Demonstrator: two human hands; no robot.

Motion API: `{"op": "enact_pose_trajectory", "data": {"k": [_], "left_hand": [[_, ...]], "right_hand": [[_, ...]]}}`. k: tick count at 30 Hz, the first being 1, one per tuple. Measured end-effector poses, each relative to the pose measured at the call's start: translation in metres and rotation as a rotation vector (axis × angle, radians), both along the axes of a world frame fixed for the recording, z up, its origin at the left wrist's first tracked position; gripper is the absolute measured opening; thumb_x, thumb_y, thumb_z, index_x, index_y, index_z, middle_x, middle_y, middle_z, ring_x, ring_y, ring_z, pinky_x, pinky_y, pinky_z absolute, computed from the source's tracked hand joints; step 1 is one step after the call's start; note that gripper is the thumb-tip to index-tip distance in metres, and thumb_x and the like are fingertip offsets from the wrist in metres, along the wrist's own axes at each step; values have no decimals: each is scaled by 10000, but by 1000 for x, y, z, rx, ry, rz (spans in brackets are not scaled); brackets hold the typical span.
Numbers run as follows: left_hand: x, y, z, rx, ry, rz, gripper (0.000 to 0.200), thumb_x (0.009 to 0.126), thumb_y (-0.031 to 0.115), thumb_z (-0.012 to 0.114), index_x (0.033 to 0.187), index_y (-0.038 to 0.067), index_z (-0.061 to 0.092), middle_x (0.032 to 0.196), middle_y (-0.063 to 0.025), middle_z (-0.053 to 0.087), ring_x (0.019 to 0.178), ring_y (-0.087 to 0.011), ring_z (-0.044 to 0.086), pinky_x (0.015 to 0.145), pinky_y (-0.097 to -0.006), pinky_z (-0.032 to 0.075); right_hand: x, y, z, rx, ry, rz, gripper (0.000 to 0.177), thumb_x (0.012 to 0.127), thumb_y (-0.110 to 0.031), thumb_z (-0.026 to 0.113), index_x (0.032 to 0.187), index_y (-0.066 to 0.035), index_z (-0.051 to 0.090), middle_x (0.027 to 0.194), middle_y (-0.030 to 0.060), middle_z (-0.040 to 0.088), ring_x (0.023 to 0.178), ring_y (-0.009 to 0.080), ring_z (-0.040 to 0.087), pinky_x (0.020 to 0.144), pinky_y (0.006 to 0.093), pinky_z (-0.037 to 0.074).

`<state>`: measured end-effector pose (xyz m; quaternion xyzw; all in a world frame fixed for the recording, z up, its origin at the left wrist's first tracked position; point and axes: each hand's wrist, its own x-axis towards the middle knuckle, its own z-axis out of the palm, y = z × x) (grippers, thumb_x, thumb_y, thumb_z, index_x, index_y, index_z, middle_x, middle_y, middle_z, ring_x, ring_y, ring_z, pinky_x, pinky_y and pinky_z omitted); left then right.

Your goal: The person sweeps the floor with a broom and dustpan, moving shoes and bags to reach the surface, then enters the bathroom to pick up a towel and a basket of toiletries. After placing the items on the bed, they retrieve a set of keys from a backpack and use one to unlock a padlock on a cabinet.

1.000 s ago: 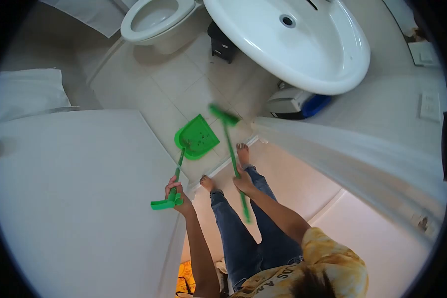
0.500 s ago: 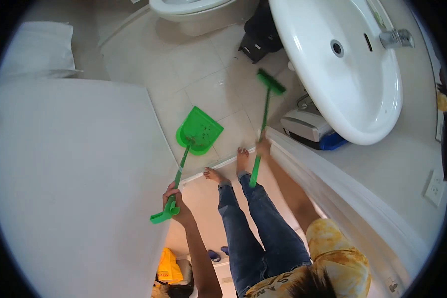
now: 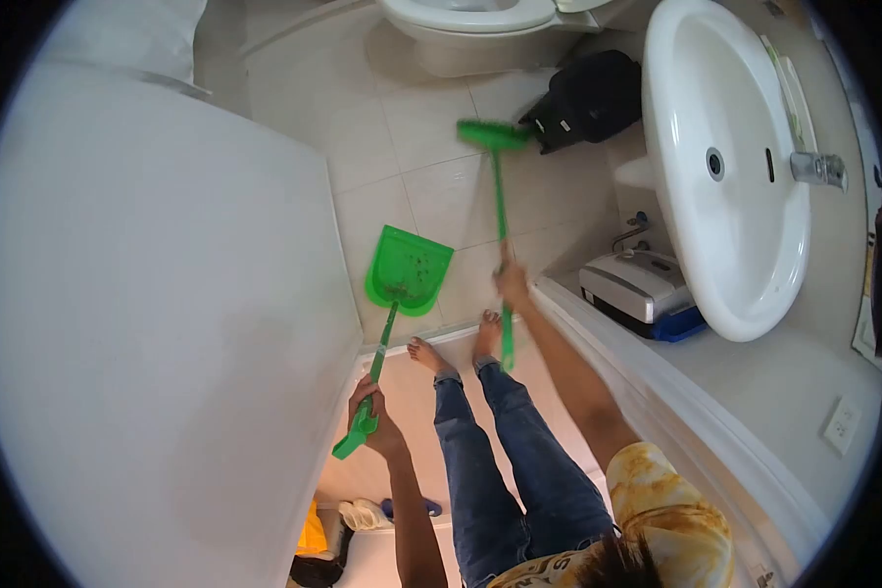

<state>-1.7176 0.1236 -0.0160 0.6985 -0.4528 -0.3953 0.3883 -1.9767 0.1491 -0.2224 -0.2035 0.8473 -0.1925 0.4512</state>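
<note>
My left hand (image 3: 370, 410) is wrapped round the upper handle of a green dustpan (image 3: 409, 267). The pan lies on the tiled floor, with dark bits of dirt scattered in it. My right hand (image 3: 512, 282) grips the handle of a green broom (image 3: 500, 196). The broom's head, slightly blurred, is over the tiles beyond the dustpan, close beside a black bin-like object (image 3: 590, 103). The broom's handle end points back toward my right leg.
A white door (image 3: 167, 314) stands along the left. At the far side is a toilet (image 3: 461, 44). To the right, a white sink (image 3: 686, 225) juts out above a grey case (image 3: 637, 284). My bare feet are by the threshold (image 3: 451, 333). Shoes (image 3: 365, 514) lie behind me.
The broom head has swung left and a little farther away, turning nearly crosswise. My view has shifted, so sink and toilet sit farther right. Both hands keep their holds.
</note>
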Motion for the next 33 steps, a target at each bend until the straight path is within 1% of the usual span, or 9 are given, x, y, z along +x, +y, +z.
{"op": "enact_pose_trajectory", "data": {"k": [2,5,8,10,14,15,18,27,33], "left_hand": [[-1,5,-5,20,10,14,95,736,-64,536,807,-8,566,955,-149,585,923,-222,545,833,-307,421],[5,-9,8,79,102,-137,146,704,-102,548,823,-20,572,944,-141,598,929,-215,544,823,-310,424],[44,-10,-15,72,201,-413,158,687,-112,554,814,-24,585,932,-144,607,967,-229,545,876,-338,399],[57,-21,-6,61,92,-535,149,678,-126,552,776,-24,597,937,-152,610,969,-236,554,924,-361,377],[70,-25,24,183,101,-215,110,696,-95,566,737,-7,618,953,-162,612,961,-235,563,912,-355,394],[75,-28,33,146,73,-193,93,701,-79,578,733,-3,620,957,-161,612,961,-238,564,891,-344,408],[88,-35,49,191,15,-185,103,700,-86,572,725,2,618,958,-161,612,949,-238,567,867,-340,422],[131,-80,68,232,-32,-415,125,681,-112,513,690,-9,583,992,-151,603,962,-206,553,818,-295,444],[137,-83,64,259,28,-528,156,652,-136,525,706,-14,606,970,-155,613,1002,-247,549,909,-342,390]], "right_hand": [[59,57,4,-75,147,271,634,765,-99,517,1341,-165,262,891,279,568,820,321,589,628,297,469],[14,63,170,17,-617,-17,623,722,-60,523,1314,-131,343,894,98,589,586,130,538,522,279,448],[-39,38,200,71,-285,121,625,719,-54,525,1307,-196,368,614,5,477,411,83,408,385,246,363],[-82,-3,143,-5,18,135,578,751,-69,495,1296,-226,381,617,15,484,494,104,461,440,272,392],[-156,-143,-5,-100,61,106,482,706,-52,504,1188,-67,476,680,69,514,568,145,467,466,300,385],[-144,-183,0,156,-145,-115,422,698,-62,513,1119,-37,492,742,105,556,624,187,520,524,333,429],[-48,-234,-9,44,-17,34,543,702,-75,497,1231,-47,379,866,180,579,779,270,575,698,395,451],[86,-143,10,60,165,744,676,733,-93,502,1340,-137,208,892,209,561,839,343,581,733,442,462],[38,5,53,218,106,715,744,704,-61,519,1343,-301,223,851,192,583,832,339,581,696,404,466]]}}
